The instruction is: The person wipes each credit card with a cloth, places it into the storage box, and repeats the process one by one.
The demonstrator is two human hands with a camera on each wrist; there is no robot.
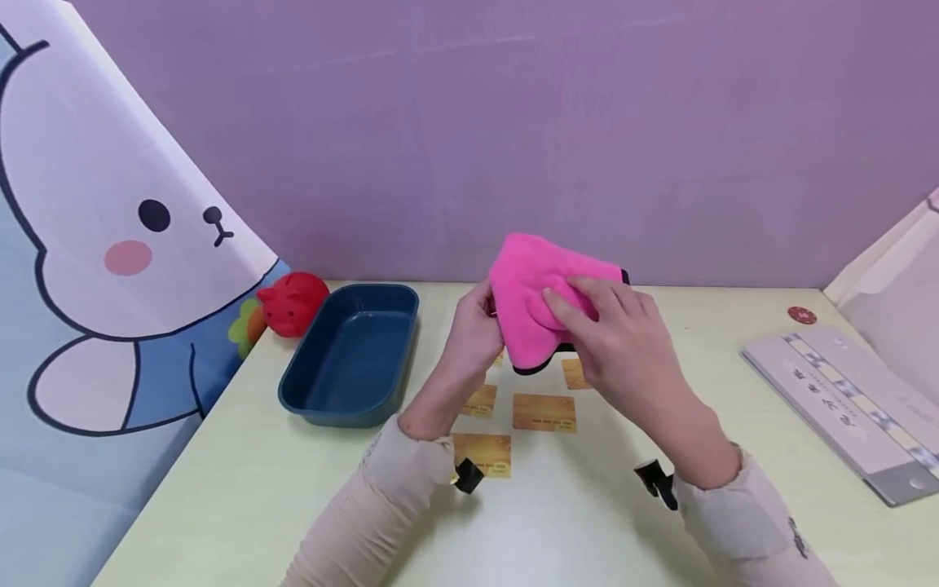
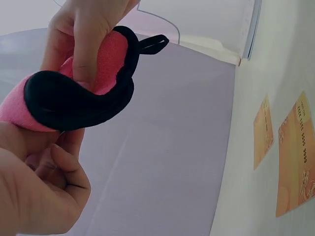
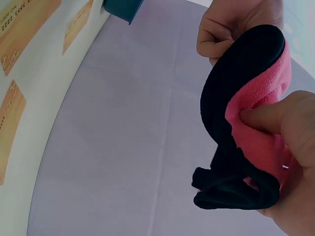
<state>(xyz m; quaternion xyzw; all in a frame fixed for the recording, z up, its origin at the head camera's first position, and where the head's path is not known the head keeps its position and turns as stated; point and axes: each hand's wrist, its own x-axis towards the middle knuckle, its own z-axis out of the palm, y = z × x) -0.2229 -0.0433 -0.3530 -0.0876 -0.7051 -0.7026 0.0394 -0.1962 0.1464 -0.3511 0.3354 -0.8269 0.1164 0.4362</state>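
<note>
A soft pink cloth (image 1: 522, 281) with black edging is held up above the table by both hands. My left hand (image 1: 469, 336) grips its left side, and some of those fingers are hidden behind the fabric. From the right, my right hand (image 1: 632, 355) pinches the cloth, bunching it into folds under thumb and fingers. The left wrist view shows the black trim (image 2: 74, 105) curving along the edge and a small black loop (image 2: 154, 44) sticking out. Below the hands, several gold bank cards (image 1: 544, 413) lie flat on the table, some partly covered by the arms.
A dark blue tray (image 1: 292, 399) stands on the left, with a red piggy bank (image 1: 295, 303) beside it at the back. On the right lies a grey-white box or folder (image 1: 829, 391), with a small red disc (image 1: 802, 315) behind it. A purple backdrop (image 1: 469, 147) rises behind the table.
</note>
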